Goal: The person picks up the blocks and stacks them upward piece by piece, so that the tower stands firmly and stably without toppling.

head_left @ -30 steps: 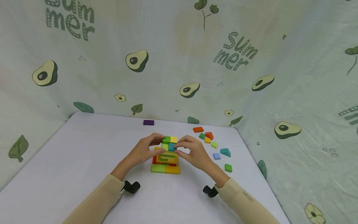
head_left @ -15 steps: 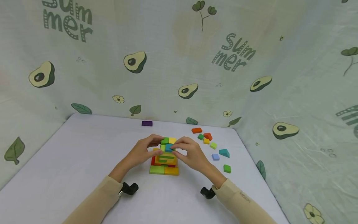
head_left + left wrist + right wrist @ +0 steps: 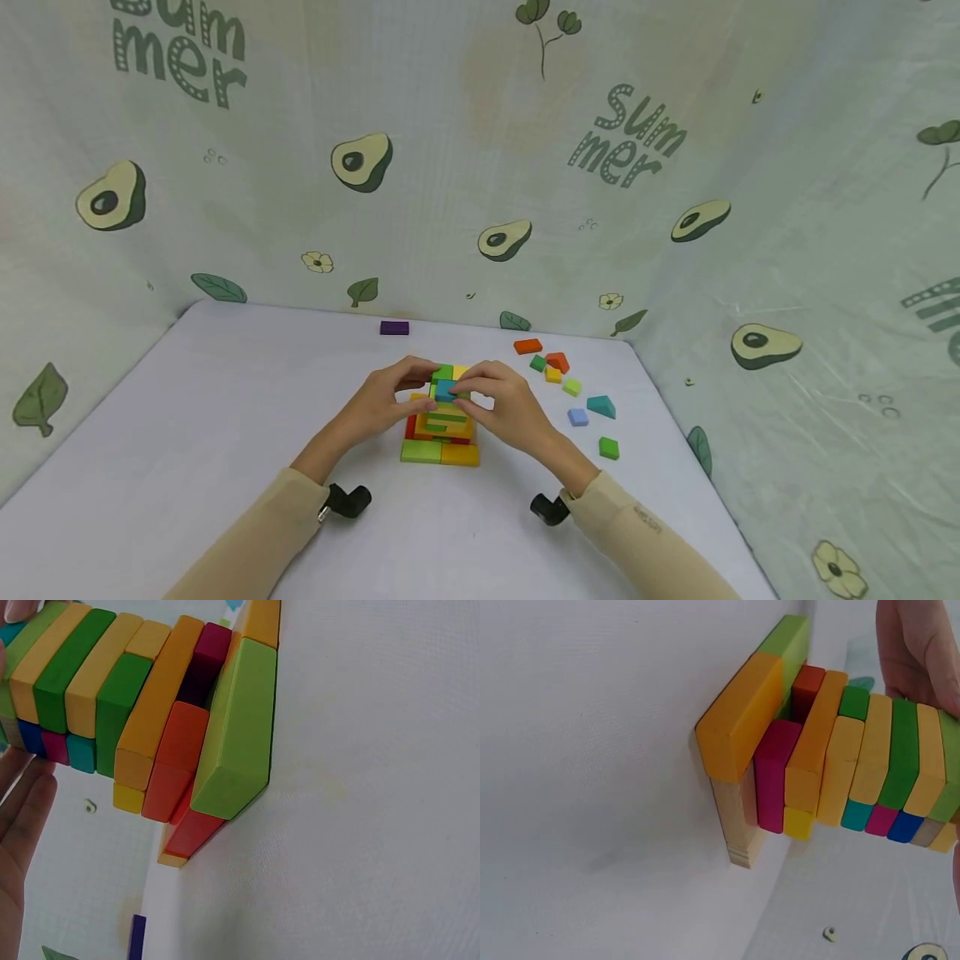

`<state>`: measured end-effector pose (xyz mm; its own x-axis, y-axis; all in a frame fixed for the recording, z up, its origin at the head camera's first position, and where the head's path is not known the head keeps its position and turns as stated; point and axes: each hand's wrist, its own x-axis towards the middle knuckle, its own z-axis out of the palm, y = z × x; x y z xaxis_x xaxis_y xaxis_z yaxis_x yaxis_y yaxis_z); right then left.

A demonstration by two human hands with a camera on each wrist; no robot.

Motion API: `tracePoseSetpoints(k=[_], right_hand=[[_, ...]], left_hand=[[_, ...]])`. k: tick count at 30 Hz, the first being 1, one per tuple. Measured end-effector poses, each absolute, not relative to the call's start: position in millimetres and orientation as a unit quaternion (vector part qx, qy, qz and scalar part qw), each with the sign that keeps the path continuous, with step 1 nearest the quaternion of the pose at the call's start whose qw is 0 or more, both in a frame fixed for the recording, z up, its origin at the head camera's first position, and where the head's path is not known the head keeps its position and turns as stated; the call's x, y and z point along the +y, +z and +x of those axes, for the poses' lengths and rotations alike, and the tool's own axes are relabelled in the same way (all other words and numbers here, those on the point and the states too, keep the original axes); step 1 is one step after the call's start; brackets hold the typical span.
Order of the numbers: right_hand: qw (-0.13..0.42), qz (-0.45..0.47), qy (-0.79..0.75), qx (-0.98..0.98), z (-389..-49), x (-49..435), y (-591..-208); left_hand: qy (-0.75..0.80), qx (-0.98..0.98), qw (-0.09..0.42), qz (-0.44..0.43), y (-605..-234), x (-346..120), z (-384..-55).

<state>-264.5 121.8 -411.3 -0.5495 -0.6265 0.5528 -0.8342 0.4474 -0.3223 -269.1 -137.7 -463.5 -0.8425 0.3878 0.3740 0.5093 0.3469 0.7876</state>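
A stepped tower of colourful wooden blocks (image 3: 447,428) stands in the middle of the table, its layers also visible in the left wrist view as a stack (image 3: 135,690). My right hand (image 3: 506,407) pinches a blue block (image 3: 446,390) between thumb and fingers at the top front of the tower. The left hand (image 3: 384,397) touches the tower's upper left side; its fingers (image 3: 30,796) lie fairly straight against the back in the left wrist view. In the right wrist view, the right hand (image 3: 922,645) is beside the top layers; its grip there is cut off.
Loose blocks lie right of the tower, among them a teal triangle (image 3: 602,407), a light blue block (image 3: 577,417), a green block (image 3: 609,448) and an orange-red block (image 3: 527,346). A purple block (image 3: 394,328) lies near the back edge. Patterned cloth (image 3: 435,208) hangs behind the table.
The blue block has moved left with my right hand across the tower's top, to the left-hand fingertips. My left hand stays at the tower's left side.
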Motion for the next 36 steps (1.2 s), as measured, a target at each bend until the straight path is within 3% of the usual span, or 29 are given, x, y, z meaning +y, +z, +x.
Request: tracePoseSetpoints(k=[36], right_hand=[[0.186, 0.45, 0.294, -0.822, -265.8, 120.9, -412.6]], left_hand=[[-0.494, -0.821, 0.067, -0.277, -460.5, -137.1, -268.4]])
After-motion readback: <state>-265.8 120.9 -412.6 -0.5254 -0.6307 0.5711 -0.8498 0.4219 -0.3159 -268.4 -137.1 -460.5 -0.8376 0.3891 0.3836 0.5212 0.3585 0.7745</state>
